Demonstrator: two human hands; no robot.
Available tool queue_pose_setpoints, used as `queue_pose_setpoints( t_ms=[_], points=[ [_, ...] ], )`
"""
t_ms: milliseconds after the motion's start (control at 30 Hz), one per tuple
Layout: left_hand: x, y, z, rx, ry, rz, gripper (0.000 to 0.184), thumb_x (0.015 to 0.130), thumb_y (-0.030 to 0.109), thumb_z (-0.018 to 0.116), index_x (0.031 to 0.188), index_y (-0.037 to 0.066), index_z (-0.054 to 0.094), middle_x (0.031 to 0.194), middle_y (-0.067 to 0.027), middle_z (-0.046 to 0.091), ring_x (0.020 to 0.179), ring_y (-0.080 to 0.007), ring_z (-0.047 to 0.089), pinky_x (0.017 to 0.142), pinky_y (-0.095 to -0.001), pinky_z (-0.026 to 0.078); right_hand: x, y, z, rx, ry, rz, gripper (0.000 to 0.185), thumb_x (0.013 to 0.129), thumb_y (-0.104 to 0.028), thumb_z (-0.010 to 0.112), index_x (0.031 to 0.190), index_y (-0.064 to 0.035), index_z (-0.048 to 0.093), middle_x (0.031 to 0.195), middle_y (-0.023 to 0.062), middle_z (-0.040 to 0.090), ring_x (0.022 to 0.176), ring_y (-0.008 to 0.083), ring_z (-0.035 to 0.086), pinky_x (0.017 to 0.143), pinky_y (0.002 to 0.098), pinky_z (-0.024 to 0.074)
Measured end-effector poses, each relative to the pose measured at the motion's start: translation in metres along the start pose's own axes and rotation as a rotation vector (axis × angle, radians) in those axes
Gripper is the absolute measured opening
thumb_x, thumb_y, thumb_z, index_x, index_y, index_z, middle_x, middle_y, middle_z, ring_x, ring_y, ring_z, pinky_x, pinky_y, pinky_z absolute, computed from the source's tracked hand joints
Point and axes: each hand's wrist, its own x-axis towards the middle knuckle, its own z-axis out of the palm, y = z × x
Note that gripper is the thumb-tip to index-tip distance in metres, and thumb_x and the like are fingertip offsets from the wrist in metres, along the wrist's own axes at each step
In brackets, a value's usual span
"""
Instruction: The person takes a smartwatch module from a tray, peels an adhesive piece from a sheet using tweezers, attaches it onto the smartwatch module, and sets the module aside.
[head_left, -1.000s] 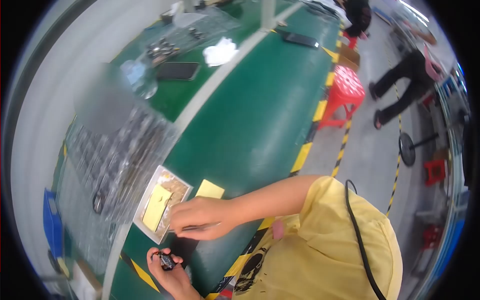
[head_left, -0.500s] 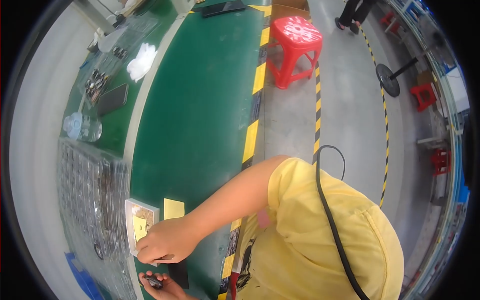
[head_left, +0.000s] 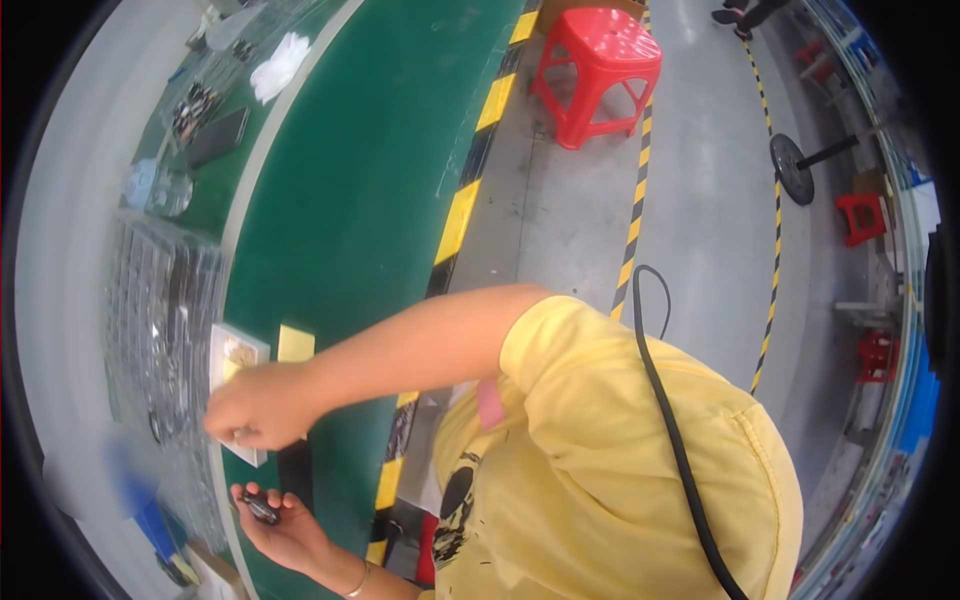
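Note:
My left hand [head_left: 285, 530], with a bracelet on its wrist, curls its fingers around a small dark glossy part [head_left: 262, 508]; its exact kind is unclear. My right hand [head_left: 262, 405] is above it, fingers bent into a pinch over the near end of a small white box [head_left: 228, 345]. Whatever its fingertips hold is too small and blurred to name. Inside the box lie yellowish bits, partly covered by the hand. Beside the box are a yellow paper note [head_left: 296, 344] and a black flat strip [head_left: 296, 475] on the green bench top [head_left: 330, 200].
Stacked clear plastic trays [head_left: 165, 310] run along the bench's far side. Beyond them are a dark phone [head_left: 218, 137], a white cloth [head_left: 280, 67] and a pile of small parts [head_left: 195, 110]. A red stool [head_left: 600, 75] stands on the floor; another person's legs [head_left: 755, 15] show at top.
The view has shifted, so bench items appear further left and higher. My right hand stays at the white box. My left hand shows more fully, still holding the dark part.

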Motion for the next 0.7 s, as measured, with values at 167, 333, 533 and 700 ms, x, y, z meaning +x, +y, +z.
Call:
queue_pose_setpoints(
  t_ms=[167, 333, 533, 700],
  points=[
    [-0.023, 0.004, -0.005, 0.047, 0.016, 0.013, 0.025, 0.094, 0.019, 0.053, 0.115, 0.005, 0.052, 0.095, -0.0074, 0.06, 0.067, -0.0138, 0.055, 0.056, -0.0257, 0.048, 0.0, 0.006, 0.001, 0.118, 0.043, 0.052, 0.009, 0.072, -0.004, 0.061, 0.077, -0.0043, 0.053, 0.075, 0.0112, 0.057, 0.073, 0.0307, 0.059, 0.063, 0.0399, 0.0446],
    [-0.018, 0.016, 0.0, 0.154, 0.108, 0.03, 0.026, 0.091, 0.019, 0.056, 0.111, 0.004, 0.053, 0.088, -0.0132, 0.062, 0.061, -0.0173, 0.057, 0.052, -0.0279, 0.048, 0.0, -0.008, -0.006, 0.009, -0.144, 0.216, 0.01, 0.079, -0.004, 0.065, 0.08, -0.0047, 0.055, 0.077, 0.0068, 0.056, 0.071, 0.0227, 0.056, 0.063, 0.0338, 0.0436],
    [0.03, 0.056, -0.008, 0.158, 0.05, -0.028, 0.028, 0.089, 0.014, 0.053, 0.114, 0.001, 0.053, 0.096, -0.0188, 0.064, 0.069, -0.0223, 0.064, 0.058, -0.0312, 0.054, 0.01, -0.023, -0.014, 0.015, -0.208, 0.333, 0.011, 0.078, -0.002, 0.068, 0.085, -0.0051, 0.059, 0.085, 0.009, 0.062, 0.078, 0.026, 0.061, 0.066, 0.0335, 0.0478],
    [0.069, 0.063, 0.002, 0.15, 0.005, 0.019, 0.03, 0.088, 0.008, 0.048, 0.117, 0.0, 0.053, 0.102, -0.0206, 0.065, 0.073, -0.0225, 0.067, 0.063, -0.0304, 0.056, 0.012, -0.023, -0.016, -0.033, -0.243, 0.239, 0.018, 0.072, 0.006, 0.071, 0.085, -0.0039, 0.063, 0.088, 0.0115, 0.066, 0.078, 0.0253, 0.066, 0.064, 0.0281, 0.052]
  ],
)
